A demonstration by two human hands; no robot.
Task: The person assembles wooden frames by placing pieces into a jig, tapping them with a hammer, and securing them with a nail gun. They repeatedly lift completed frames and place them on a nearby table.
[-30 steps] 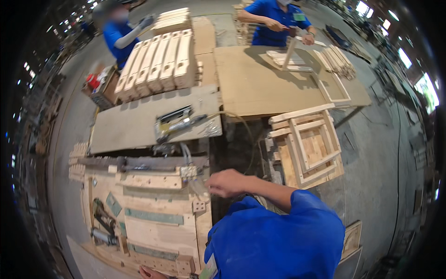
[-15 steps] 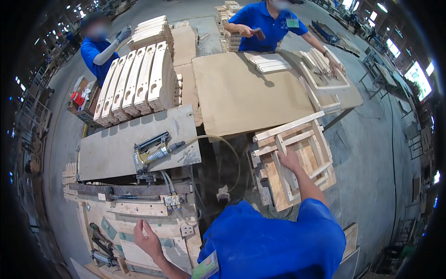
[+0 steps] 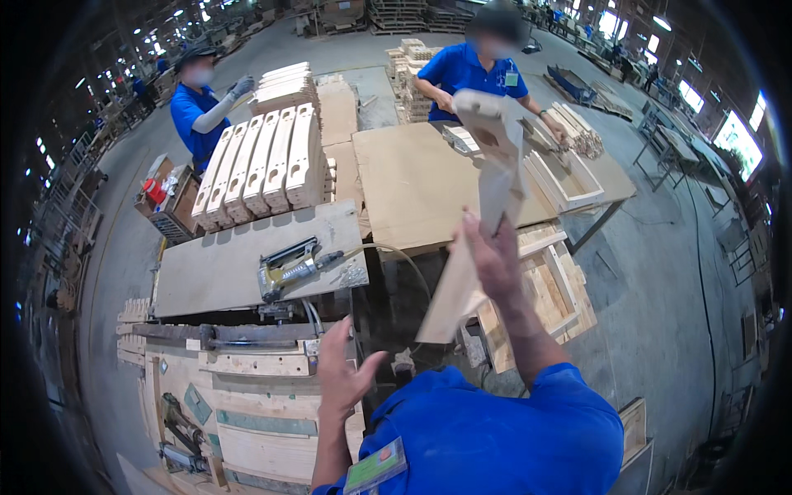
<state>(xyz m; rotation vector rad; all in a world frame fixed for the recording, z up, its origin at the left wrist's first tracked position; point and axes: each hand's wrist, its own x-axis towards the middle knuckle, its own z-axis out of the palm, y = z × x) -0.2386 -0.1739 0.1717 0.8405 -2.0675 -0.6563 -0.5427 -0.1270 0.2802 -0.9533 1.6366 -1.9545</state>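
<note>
My right hand is closed around a long pale wooden board, lifted above the gap between the tables. Its far end is wider, with an oval hole, and looks smeared by motion; whether this is one piece or two together I cannot tell. My left hand is empty, fingers apart and thumb out, over the right side of the wooden jig bench. A nail gun with a hose lies on the grey board beyond it.
Several shaped wooden parts stand in a row at the back left. Wooden frames are stacked at my right. Across the cardboard-covered table, a co-worker handles slats; another person stands at the far left.
My right hand has risen from the stacked frames and now holds the wooden board up. My left hand has moved up and right over the jig bench. The whole view has shifted slightly.
</note>
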